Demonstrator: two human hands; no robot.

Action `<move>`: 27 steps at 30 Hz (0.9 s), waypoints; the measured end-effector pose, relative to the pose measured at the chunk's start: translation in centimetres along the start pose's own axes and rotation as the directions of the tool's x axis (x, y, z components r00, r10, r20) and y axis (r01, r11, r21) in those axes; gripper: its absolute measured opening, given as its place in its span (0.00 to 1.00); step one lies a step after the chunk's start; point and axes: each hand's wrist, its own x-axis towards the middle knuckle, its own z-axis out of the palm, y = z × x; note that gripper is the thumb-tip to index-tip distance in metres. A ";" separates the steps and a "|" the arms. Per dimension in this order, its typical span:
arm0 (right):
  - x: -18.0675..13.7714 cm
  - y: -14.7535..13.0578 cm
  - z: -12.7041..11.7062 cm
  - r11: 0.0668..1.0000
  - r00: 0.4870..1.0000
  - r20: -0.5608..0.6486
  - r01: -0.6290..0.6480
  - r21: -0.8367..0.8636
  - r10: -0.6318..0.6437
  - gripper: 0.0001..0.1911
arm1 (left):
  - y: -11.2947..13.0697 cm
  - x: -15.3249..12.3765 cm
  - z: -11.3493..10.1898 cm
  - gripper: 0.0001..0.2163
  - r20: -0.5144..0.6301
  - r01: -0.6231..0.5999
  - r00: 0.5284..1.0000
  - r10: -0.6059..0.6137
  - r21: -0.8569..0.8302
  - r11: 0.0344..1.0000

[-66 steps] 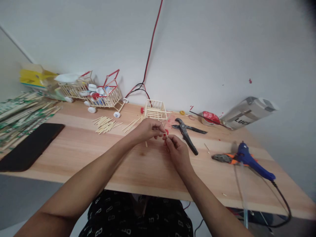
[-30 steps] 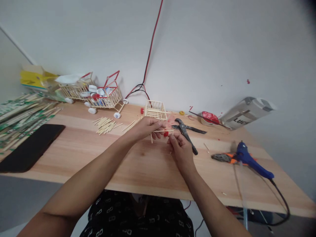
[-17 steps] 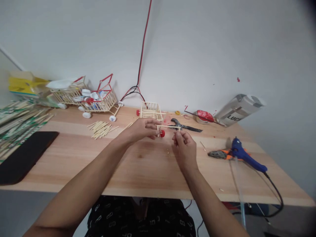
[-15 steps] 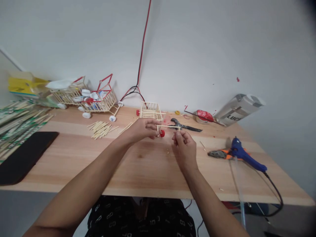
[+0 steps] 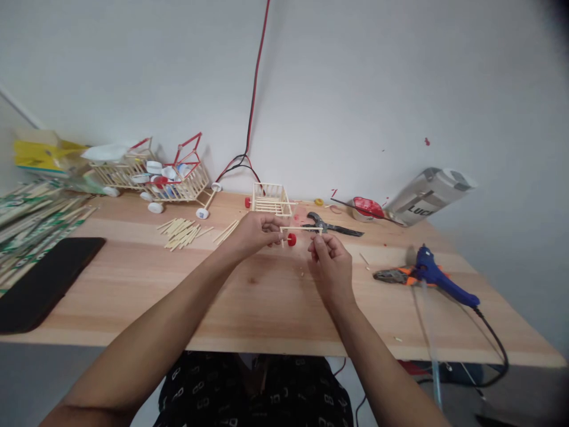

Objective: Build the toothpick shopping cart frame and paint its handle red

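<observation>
1. The small stick frame [image 5: 302,228], a long pale stick with a short leg at each end, was held above the surface [image 5: 267,302] between the person's two hands, its long stick running nearly level.
2. The left hand [image 5: 260,231] had its fingers pinched on the frame's left end; the right hand [image 5: 331,252] gripped the short leg at the other end between thumb and fingers.
3. A red wheel [image 5: 291,239] showed just below the long stick, near the left fingertips; whether it touched them could not be told.
4. Beyond the left hand stood a small stick basket [image 5: 272,207], with another red wheel [image 5: 248,202] at its left side.
5. Behind the right hand lay dark pliers [image 5: 333,228], with a tub of red paint [image 5: 368,209] farther back and a tilted bag [image 5: 433,198] beside it.
6. Left of the left hand lay a pile of short sticks [image 5: 181,234]; behind it were two stick carts on white wheels, the nearer cart [image 5: 180,185] filled with bottle caps [image 5: 168,172].
7. Well to the right, a blue glue gun [image 5: 447,283] lay over orange-handled pliers [image 5: 391,276].
8. At the far left, a flat black object [image 5: 51,284] lay before bundled sticks [image 5: 35,222].
</observation>
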 end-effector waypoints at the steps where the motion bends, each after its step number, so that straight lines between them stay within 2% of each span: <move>1: 0.0 0.0 0.0 1.000 1.000 0.002 0.004 -0.011 -0.004 0.14 | -0.1 0.0 0.0 0.11 -0.002 -0.012 1.000 0.012 0.002 1.000; 5: 0.1 0.1 0.0 0.999 1.000 0.004 0.014 -0.036 -0.014 0.14 | -0.2 0.1 -0.1 0.11 -0.013 -0.039 0.999 0.039 0.038 0.999; 10: 0.0 0.0 0.0 1.000 1.000 0.008 0.006 -0.029 -0.006 0.13 | -0.3 0.1 -0.2 0.12 -0.021 -0.083 0.996 0.088 0.170 0.982; 19: -0.1 -0.2 0.0 0.999 1.000 0.018 0.009 -0.053 -0.008 0.14 | -0.1 -0.1 -0.5 0.13 -0.019 -0.167 0.981 0.194 0.431 0.887; 27: -0.2 -0.3 0.0 1.000 1.000 0.018 -0.012 -0.025 0.013 0.13 | 0.2 -0.2 -0.5 0.15 0.001 -0.182 0.977 0.212 0.518 0.836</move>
